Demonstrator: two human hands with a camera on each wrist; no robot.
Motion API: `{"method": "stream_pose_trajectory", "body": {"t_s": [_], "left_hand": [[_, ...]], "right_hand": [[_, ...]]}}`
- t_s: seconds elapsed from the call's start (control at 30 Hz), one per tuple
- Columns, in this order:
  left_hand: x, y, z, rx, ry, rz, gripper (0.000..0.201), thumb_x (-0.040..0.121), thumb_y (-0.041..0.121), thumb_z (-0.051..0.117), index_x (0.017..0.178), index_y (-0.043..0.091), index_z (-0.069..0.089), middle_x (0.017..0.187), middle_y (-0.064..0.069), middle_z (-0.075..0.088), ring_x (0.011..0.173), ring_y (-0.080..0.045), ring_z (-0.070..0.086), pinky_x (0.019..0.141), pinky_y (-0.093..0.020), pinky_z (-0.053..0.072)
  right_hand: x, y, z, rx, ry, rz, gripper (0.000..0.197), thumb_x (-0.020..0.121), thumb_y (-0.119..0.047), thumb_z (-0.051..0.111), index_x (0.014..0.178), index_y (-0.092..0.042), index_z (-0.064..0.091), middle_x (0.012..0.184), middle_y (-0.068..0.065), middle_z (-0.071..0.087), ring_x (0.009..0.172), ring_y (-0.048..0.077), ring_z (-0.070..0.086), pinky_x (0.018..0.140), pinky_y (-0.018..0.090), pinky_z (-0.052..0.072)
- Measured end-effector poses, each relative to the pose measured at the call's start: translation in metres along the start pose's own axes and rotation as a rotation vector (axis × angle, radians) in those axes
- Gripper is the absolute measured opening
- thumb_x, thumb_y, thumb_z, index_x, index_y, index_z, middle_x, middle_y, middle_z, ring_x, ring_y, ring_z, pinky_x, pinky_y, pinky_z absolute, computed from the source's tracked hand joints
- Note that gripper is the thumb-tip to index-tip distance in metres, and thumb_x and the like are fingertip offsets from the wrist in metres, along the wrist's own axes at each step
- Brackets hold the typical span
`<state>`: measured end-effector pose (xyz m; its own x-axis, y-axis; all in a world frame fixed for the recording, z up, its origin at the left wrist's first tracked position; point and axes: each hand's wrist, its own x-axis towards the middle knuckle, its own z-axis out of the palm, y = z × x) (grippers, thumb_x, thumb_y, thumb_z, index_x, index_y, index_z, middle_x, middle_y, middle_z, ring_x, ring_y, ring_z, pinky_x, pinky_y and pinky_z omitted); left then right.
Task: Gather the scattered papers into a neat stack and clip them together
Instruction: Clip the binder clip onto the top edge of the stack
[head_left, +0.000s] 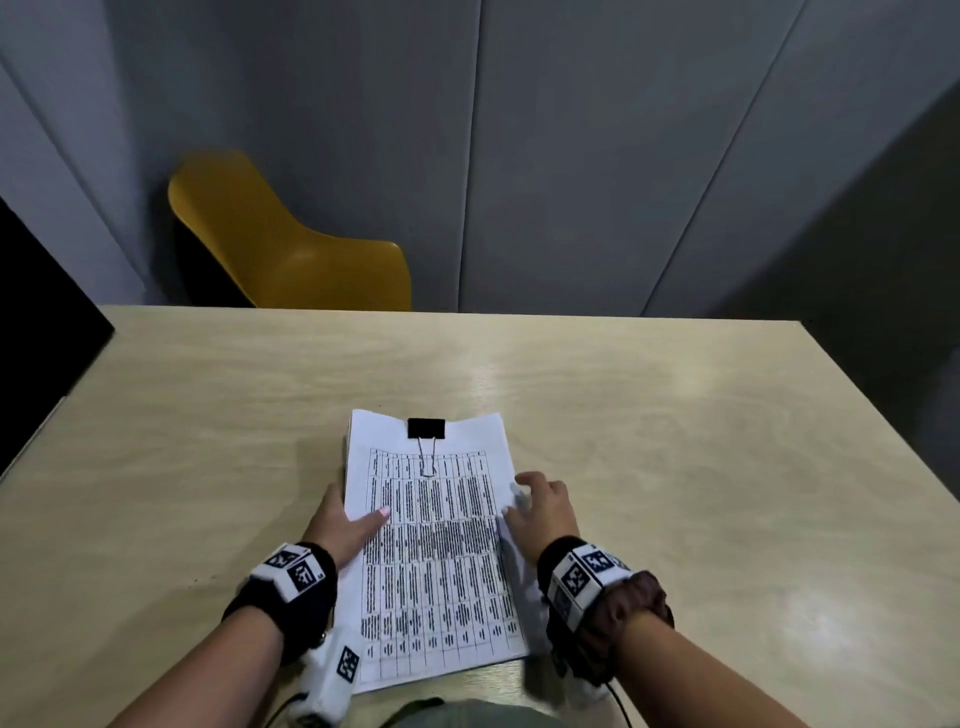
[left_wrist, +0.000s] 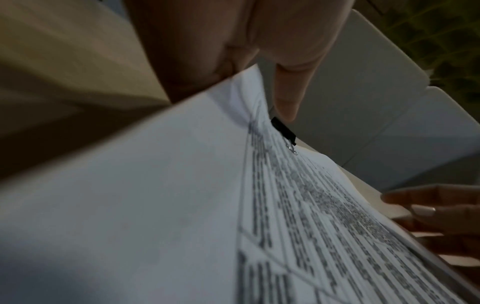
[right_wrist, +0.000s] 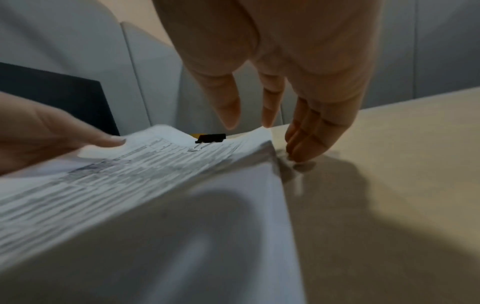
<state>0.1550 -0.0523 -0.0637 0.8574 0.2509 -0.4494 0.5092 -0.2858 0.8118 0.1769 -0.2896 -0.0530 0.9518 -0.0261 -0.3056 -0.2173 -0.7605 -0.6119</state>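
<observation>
Lying flat on the pale wooden table (head_left: 675, 441), one stack of papers (head_left: 436, 561) sits near the 6 o'clock edge, its printed grid facing up. One black binder clip (head_left: 426, 429) bites the stack's 12 o'clock edge, its wire handle folded down onto the top sheet.

Only the head view shows the whole layout: the left hand (head_left: 345, 525) at the stack's 9 o'clock edge, thumb laid over the top sheet and fingers hidden beside or beneath the stack, and the right hand (head_left: 540, 506) at the 3 o'clock edge. It alone shows the one yellow chair (head_left: 291, 244) past the table's far side.

The right wrist view adds what the head view blurs: the right hand's fingers (right_wrist: 306, 139) are straight and spread, their tips touching the table just beside the stack, grasping nothing. The left wrist view shows the left thumb (left_wrist: 288, 98) stretched along the top sheet toward the clip.

Whether the left fingers curl under the stack cannot be told; the paper covers them. The print is too smeared to read, and the number of sheets cannot be counted. Both wrist views cut the stack off at their lower edges.
</observation>
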Motion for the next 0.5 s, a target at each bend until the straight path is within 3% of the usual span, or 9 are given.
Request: {"method": "stream_pose_trajectory", "body": {"t_s": [0.13,0.23,0.33,0.4,0.5], "left_hand": [[0.004,0.017,-0.005,0.204,0.075,0.023,0.064,0.084,0.020,0.066,0.138,0.009,0.033,0.134,-0.014,0.054,0.117,-0.031,0.054,0.096,-0.035,0.042],[-0.002,0.019,-0.009,0.309,0.070,0.010,0.068,0.085,0.020,0.065,0.141,0.010,0.029,0.134,-0.014,0.053,0.117,-0.032,0.054,0.092,-0.032,0.041],[-0.004,0.012,-0.012,0.227,0.031,0.001,0.062,0.084,0.015,0.065,0.137,0.016,0.034,0.121,-0.002,0.056,0.112,-0.028,0.057,0.089,-0.028,0.041],[-0.006,0.015,-0.015,0.134,0.018,0.011,0.067,0.084,0.009,0.065,0.141,0.016,0.031,0.128,-0.004,0.055,0.115,-0.029,0.056,0.093,-0.029,0.040],[-0.015,0.021,-0.016,-0.016,-0.007,-0.006,0.082,0.085,0.004,0.063,0.149,0.013,0.013,0.142,-0.010,0.043,0.128,-0.030,0.045,0.098,-0.033,0.037]], "right_hand": [[-0.006,0.006,0.005,0.061,-0.014,0.051,0.043,0.086,-0.018,0.055,0.128,-0.014,0.045,0.122,0.013,0.059,0.110,0.027,0.057,0.097,0.032,0.044],[-0.013,0.008,0.005,0.127,-0.014,0.066,0.043,0.088,-0.016,0.053,0.130,-0.016,0.046,0.123,0.010,0.062,0.112,0.026,0.059,0.099,0.032,0.045],[-0.017,0.007,0.004,0.138,-0.036,0.059,0.046,0.089,-0.015,0.051,0.134,-0.019,0.044,0.129,0.010,0.059,0.117,0.026,0.057,0.102,0.031,0.043],[-0.017,0.002,0.001,0.121,-0.067,0.049,0.049,0.089,-0.016,0.050,0.137,-0.022,0.040,0.131,0.012,0.057,0.117,0.026,0.056,0.101,0.030,0.042],[-0.020,0.003,-0.002,0.098,-0.077,0.018,0.053,0.089,-0.015,0.051,0.139,-0.022,0.037,0.130,0.012,0.057,0.117,0.027,0.055,0.097,0.028,0.041]]}}
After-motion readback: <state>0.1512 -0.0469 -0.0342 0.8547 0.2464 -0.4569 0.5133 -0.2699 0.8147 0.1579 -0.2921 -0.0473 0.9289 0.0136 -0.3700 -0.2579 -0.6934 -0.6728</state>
